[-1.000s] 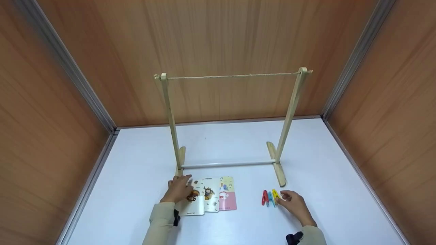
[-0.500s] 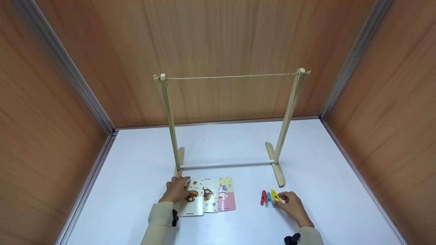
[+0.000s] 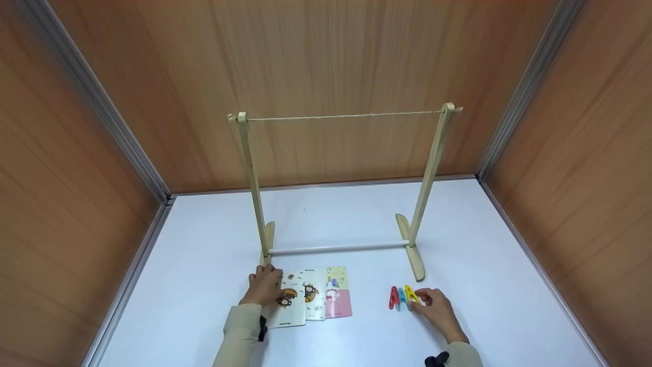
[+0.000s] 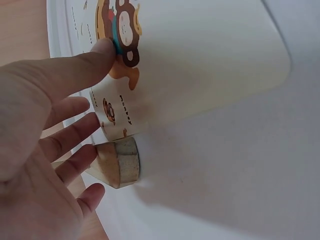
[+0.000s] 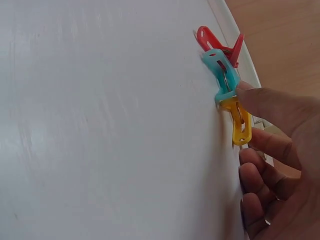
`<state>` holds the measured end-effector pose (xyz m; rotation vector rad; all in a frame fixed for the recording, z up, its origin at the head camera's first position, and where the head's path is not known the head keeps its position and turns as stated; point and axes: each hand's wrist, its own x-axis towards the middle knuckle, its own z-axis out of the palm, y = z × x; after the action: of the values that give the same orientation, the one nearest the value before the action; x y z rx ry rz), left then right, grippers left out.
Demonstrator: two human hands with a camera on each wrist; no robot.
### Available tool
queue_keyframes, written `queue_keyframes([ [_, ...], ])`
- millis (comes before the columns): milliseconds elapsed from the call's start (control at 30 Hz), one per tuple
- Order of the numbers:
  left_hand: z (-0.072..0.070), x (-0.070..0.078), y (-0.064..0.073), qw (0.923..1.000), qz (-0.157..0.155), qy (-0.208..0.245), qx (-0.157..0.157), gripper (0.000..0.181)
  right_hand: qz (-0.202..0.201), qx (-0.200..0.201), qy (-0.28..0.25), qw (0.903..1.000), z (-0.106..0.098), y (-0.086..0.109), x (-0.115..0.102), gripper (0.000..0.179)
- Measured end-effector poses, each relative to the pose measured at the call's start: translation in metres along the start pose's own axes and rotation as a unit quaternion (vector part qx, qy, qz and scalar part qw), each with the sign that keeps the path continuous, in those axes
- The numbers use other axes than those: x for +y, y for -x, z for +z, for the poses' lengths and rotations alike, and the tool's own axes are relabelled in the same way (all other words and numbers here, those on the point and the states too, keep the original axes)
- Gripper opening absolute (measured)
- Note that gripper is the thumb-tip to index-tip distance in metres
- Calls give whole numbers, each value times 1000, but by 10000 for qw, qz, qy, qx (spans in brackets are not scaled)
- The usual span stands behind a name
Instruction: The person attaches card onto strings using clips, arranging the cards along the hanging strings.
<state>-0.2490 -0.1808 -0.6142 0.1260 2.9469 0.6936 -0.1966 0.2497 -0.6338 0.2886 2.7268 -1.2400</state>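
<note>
My left hand (image 3: 264, 286) holds the leftmost monkey card (image 3: 289, 306) by its left side. In the left wrist view, the thumb presses on the card's printed monkey while the other fingers lie at its edge. A second white card (image 3: 315, 295) and a pink and yellow card (image 3: 338, 300) lie beside it, partly overlapped. On the right, my right hand (image 3: 435, 312) pinches a yellow clothespin (image 5: 241, 122) between thumb and index finger. Touching or very near it is a blue clothespin (image 5: 221, 75), and beyond that a red clothespin (image 5: 212, 41).
A wooden stand (image 3: 430, 176) with a string (image 3: 341, 116) tied across its top stands behind the cards. A white rod (image 3: 338, 249) joins its feet low down. Wood-grain panels (image 3: 336, 56) enclose the white table (image 3: 204, 244) at the back and sides.
My right thumb and index finger have closed in on the yellow clothespin. The leftmost card has shifted slightly under my left hand, which stays near the same place.
</note>
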Motion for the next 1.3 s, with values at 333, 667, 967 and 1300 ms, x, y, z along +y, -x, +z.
queue_keyframes([
  [333,1,1,0,9998,4,-179,72,30,9,6,-40,10000,1,0,2,40],
  [667,3,-1,2,9998,-11,-30,197,32,-50,82,50,9999,2,3,0,39],
  [967,5,-2,3,9998,-91,37,169,36,-109,546,-20,9984,2,3,8,35],
  [1300,5,-2,4,9997,-96,55,211,36,79,359,17,9993,1,6,7,45],
])
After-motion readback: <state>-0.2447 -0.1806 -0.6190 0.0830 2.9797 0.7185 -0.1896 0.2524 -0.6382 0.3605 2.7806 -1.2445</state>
